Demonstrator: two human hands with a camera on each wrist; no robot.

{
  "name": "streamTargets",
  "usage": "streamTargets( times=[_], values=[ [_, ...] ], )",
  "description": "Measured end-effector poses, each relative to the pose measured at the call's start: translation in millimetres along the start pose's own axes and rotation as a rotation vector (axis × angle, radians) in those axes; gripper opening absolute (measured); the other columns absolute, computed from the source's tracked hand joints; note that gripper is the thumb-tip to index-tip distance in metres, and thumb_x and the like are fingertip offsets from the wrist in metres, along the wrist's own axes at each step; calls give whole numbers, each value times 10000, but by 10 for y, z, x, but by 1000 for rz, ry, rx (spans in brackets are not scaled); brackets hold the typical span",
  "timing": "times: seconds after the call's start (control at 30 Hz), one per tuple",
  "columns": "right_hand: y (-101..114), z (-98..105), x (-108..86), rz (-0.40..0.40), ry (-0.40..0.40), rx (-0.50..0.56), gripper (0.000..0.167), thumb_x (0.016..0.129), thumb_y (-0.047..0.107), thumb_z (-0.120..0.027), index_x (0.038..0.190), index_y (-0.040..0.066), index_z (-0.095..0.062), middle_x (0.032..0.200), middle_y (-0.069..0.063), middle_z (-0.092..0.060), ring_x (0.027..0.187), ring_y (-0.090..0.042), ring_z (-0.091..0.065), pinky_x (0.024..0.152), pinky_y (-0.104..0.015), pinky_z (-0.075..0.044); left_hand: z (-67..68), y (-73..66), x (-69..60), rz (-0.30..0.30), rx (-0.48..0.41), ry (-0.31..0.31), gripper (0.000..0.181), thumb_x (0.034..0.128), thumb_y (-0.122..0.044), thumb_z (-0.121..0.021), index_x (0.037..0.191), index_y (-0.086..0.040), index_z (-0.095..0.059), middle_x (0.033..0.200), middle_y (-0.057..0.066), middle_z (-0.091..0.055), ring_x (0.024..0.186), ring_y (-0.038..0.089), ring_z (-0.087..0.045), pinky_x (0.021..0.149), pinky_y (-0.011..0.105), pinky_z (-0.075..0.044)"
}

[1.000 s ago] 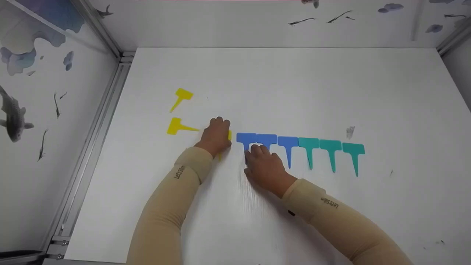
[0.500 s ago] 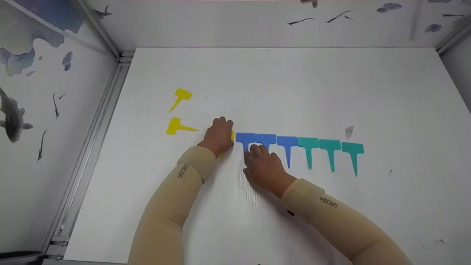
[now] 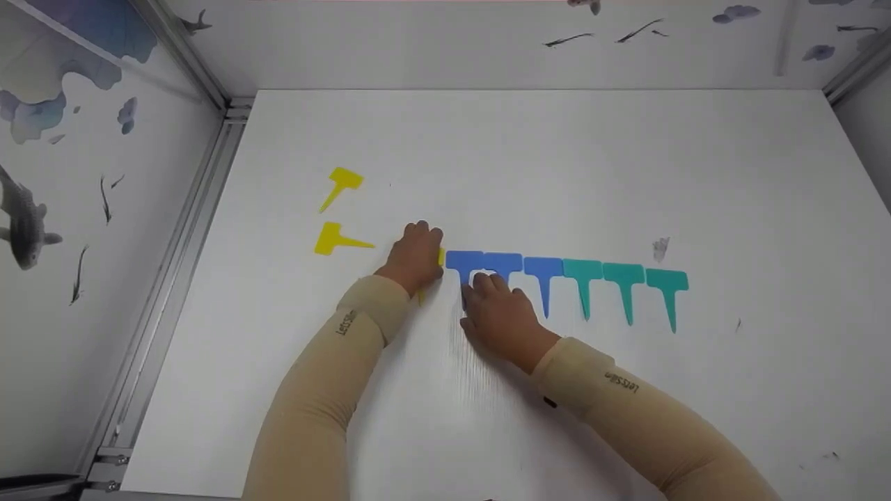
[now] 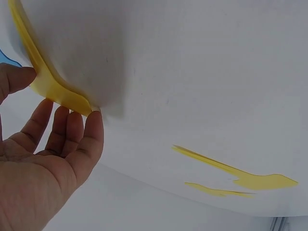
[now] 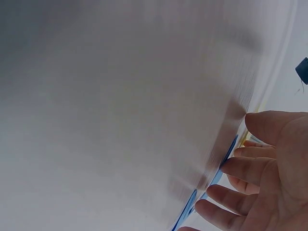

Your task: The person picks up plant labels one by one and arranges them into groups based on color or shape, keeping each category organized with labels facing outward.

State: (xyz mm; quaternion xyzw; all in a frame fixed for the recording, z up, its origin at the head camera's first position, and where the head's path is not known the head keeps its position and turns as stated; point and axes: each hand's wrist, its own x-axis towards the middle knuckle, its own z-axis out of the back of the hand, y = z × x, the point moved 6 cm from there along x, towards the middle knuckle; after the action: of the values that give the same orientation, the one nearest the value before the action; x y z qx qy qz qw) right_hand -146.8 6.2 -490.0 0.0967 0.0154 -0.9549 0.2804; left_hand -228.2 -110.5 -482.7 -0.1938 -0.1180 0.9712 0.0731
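Observation:
My left hand (image 3: pixel 415 257) holds a yellow T-shaped plant label (image 4: pixel 55 89) by the edges of its head, thumb at one end and fingers along the other; the hand covers most of it in the head view. This label lies just left of the leftmost blue plant label (image 3: pixel 464 259), whose row continues with a second blue label (image 3: pixel 505 261) and a third blue label (image 3: pixel 544 267). My right hand (image 3: pixel 505 313) rests with loosely bent fingers on the stems of the two leftmost blue labels, partly hiding them.
Right of the blue ones, three teal labels (image 3: pixel 625 273) extend the row, stems toward me. Two loose yellow labels lie at the left, one farther back (image 3: pixel 347 178) and one nearer (image 3: pixel 328 240). Patterned panels (image 3: pixel 487 49) and a metal rail (image 3: pixel 188 278) border the white table (image 3: pixel 522 153).
My left hand has slid slightly right with the yellow label, bringing it up close to the leftmost blue label. The right hand has stayed in place.

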Motion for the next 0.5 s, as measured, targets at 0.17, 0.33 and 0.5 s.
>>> streamTargets(
  times=[0.17,0.33,0.5],
  values=[
    [-5,-4,5,-7,5,7,520,956,366,-543,1386,76,-510,1340,-137,-517,1192,-296,-493,847,-476,-536,1,-1,3,-10,16,-1,515,884,-150,-670,1350,-25,-492,1291,149,-481,1166,259,-431,1068,399,-385],
    [1,-9,4,-6,7,-10,531,954,377,-544,1392,79,-503,1337,-136,-516,1191,-296,-492,846,-471,-537,2,7,-10,-21,21,-3,513,883,-157,-673,1343,-19,-491,1293,155,-476,1176,273,-432,1057,407,-396],
    [6,-7,1,-6,-3,-28,538,952,380,-540,1398,83,-498,1328,-133,-521,1193,-295,-492,851,-458,-537,-3,20,-12,-17,-2,4,516,886,-163,-671,1348,-30,-482,1317,151,-452,1192,272,-414,1074,408,-377]
  ],
)
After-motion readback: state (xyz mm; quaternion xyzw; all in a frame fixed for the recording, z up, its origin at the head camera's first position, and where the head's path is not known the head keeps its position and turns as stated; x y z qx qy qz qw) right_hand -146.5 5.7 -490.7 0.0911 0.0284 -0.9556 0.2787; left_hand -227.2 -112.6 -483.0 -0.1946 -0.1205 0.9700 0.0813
